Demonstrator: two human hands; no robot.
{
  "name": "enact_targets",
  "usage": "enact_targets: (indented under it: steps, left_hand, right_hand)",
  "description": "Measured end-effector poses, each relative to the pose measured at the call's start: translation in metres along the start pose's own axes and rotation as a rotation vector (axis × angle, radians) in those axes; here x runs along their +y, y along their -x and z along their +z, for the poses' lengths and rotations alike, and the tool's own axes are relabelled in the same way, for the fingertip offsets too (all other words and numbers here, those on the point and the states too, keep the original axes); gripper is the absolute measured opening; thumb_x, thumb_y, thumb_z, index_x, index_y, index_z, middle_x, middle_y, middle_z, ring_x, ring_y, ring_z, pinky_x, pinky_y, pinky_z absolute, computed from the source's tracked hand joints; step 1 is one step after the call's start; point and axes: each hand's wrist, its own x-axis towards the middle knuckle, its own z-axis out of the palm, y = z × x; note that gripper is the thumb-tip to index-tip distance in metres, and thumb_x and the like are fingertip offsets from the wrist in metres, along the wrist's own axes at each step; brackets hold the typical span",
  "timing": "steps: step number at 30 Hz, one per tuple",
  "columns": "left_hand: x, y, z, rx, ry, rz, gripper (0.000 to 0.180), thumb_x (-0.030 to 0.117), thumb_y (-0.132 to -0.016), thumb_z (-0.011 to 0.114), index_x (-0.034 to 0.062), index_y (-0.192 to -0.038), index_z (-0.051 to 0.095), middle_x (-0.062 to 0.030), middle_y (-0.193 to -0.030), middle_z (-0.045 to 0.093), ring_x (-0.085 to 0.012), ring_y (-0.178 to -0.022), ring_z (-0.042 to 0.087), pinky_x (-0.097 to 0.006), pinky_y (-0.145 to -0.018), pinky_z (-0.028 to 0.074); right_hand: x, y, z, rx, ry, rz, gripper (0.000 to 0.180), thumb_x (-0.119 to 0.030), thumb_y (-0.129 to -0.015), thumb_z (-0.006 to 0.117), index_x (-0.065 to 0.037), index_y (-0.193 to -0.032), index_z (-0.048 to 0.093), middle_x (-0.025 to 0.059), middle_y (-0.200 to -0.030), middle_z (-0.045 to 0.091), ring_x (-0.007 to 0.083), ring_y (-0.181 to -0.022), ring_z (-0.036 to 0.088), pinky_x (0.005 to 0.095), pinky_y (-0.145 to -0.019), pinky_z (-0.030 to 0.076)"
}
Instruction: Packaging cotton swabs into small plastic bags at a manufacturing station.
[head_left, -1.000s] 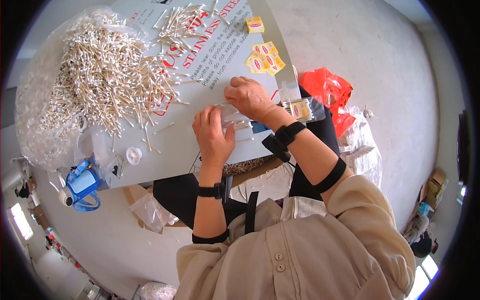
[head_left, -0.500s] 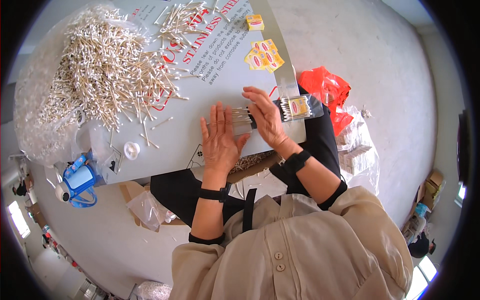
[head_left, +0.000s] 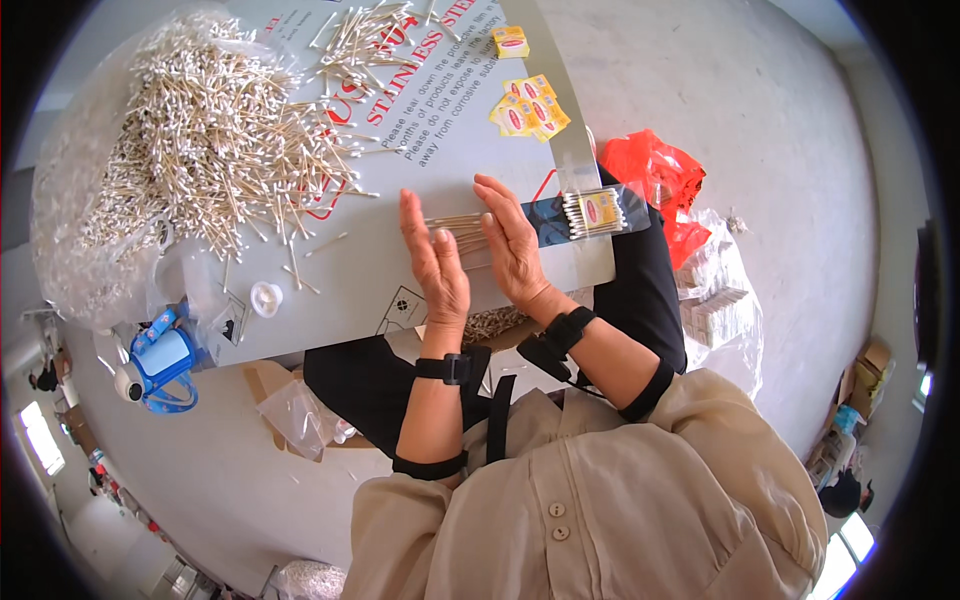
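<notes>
A small row of cotton swabs [head_left: 460, 226] lies on the table between my two hands. My left hand [head_left: 436, 262] stands on edge at their left ends, its fingers stretched out. Facing it, my right hand [head_left: 516, 246] has its fingers extended at the other ends, partly covering the swabs. Right of that hand is a clear bag [head_left: 634, 208] holding a row of swabs and a yellow card [head_left: 600, 209]. A dark bluish strip [head_left: 549, 222] shows between my right hand and the bagged swabs.
A big heap of loose swabs [head_left: 200, 140] spills from a clear plastic bag at the left. Yellow cards [head_left: 530, 107] lie near the far right edge. A small white round container [head_left: 266, 298] and a blue bottle [head_left: 162, 365] stand front left. A red bag [head_left: 652, 170] is beyond the right edge.
My left hand has turned from lying flat on the swabs to standing on edge. My right hand has shifted slightly left, uncovering the dark strip.
</notes>
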Motion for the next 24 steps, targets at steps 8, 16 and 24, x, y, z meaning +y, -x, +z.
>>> enact_targets:
  steps: [8, 16, 24]
  left_hand:
    - [-0.024, -0.014, -0.058, 0.273, -0.456, 0.059, 0.044, -0.001, -0.086, 0.061, 0.0053, -0.128, 0.055, -0.0155, -0.127, 0.054, -0.0349, -0.123, 0.046, -0.046, -0.104, 0.037]
    - [-0.051, -0.055, -0.114, 0.147, -0.979, 0.057, 0.034, -0.001, -0.072, 0.071, 0.0143, -0.102, 0.065, -0.0084, -0.104, 0.057, -0.0307, -0.103, 0.050, -0.044, -0.090, 0.041]
    - [-0.032, -0.089, -0.084, 0.108, -0.934, 0.140, 0.039, 0.003, -0.069, 0.077, 0.0196, -0.103, 0.066, -0.0055, -0.109, 0.055, -0.0311, -0.110, 0.048, -0.047, -0.092, 0.039]
  right_hand:
    - [0.004, -0.013, -0.024, -0.101, 0.276, -0.080, 0.034, -0.002, -0.089, 0.060, -0.001, -0.123, 0.059, 0.0162, -0.131, 0.054, 0.0330, -0.121, 0.054, 0.0370, -0.100, 0.046]
    - [0.003, -0.017, -0.023, -0.175, 0.451, -0.266, 0.034, -0.003, -0.078, 0.068, 0.001, -0.111, 0.059, 0.0174, -0.122, 0.057, 0.0392, -0.113, 0.054, 0.0443, -0.095, 0.048]
    - [0.006, -0.018, -0.028, -0.186, 0.432, -0.249, 0.033, -0.005, -0.080, 0.069, 0.002, -0.111, 0.059, 0.0176, -0.121, 0.057, 0.0387, -0.113, 0.055, 0.0443, -0.095, 0.048]
